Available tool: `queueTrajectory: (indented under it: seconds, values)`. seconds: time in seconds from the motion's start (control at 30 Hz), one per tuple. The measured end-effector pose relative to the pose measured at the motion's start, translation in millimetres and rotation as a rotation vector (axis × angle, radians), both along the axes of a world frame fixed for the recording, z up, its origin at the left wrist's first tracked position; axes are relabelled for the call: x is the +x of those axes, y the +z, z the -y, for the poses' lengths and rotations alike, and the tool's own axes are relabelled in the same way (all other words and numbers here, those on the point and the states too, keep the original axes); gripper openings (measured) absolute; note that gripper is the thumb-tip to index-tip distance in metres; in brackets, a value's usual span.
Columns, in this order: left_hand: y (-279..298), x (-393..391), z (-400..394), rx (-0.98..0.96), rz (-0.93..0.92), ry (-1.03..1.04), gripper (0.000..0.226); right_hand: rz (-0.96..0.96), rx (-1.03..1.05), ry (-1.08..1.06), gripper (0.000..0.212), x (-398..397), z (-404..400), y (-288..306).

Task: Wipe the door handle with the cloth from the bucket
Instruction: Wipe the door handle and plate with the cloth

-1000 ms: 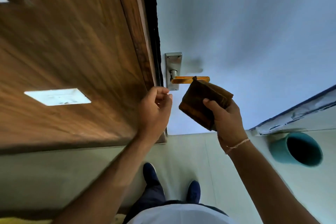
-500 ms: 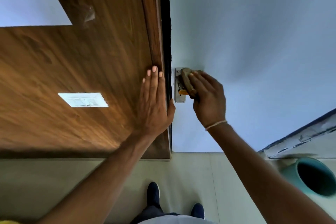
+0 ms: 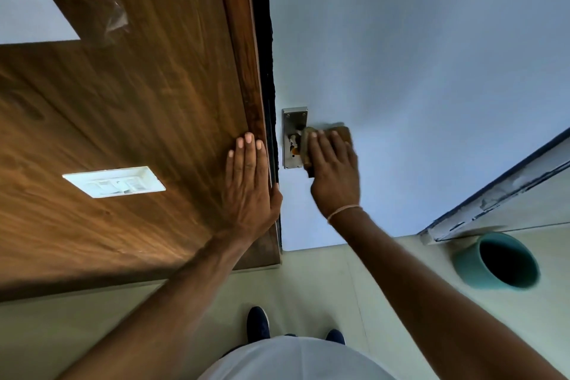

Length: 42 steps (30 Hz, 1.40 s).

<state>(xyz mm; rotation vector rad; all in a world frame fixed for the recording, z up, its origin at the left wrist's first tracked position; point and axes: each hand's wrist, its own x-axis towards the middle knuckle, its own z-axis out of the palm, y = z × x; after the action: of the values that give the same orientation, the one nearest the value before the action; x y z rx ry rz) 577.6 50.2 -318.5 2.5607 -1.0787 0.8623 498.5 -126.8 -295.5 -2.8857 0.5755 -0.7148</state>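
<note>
The door handle (image 3: 295,149) is a lever on a silver backplate (image 3: 294,120), mounted on the pale blue door; only a small orange part of the lever shows. My right hand (image 3: 334,173) presses a folded brown cloth (image 3: 344,133) over the lever and covers most of it. My left hand (image 3: 249,182) lies flat, fingers together, on the brown wooden panel (image 3: 138,120) just left of the dark door gap, holding nothing. A teal bucket (image 3: 496,262) stands on the floor at the right, its inside dark.
A white switch plate (image 3: 114,181) sits on the wooden panel at the left. A white frame with a dark edge (image 3: 499,194) runs along the door's right side above the bucket. My shoes (image 3: 258,324) stand on pale floor tiles below.
My right hand brought the cloth up onto the handle and slid it outward along the lever. My left hand went from loosely curled to flat on the wooden panel.
</note>
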Motion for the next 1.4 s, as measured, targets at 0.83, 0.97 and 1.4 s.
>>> queueTrajectory:
  seconds: [0.83,0.97,1.4]
  values:
    - [9,27,8,-0.075,0.184,-0.039,0.101,0.021,0.042,0.009,0.071,3,11,2]
    - [9,28,8,-0.065,0.19,-0.038,0.097,0.005,0.045,0.103,0.074,3,6,-5]
    - [4,29,13,-0.102,0.187,-0.031,0.1,0.015,0.082,0.105,0.074,1,4,-5]
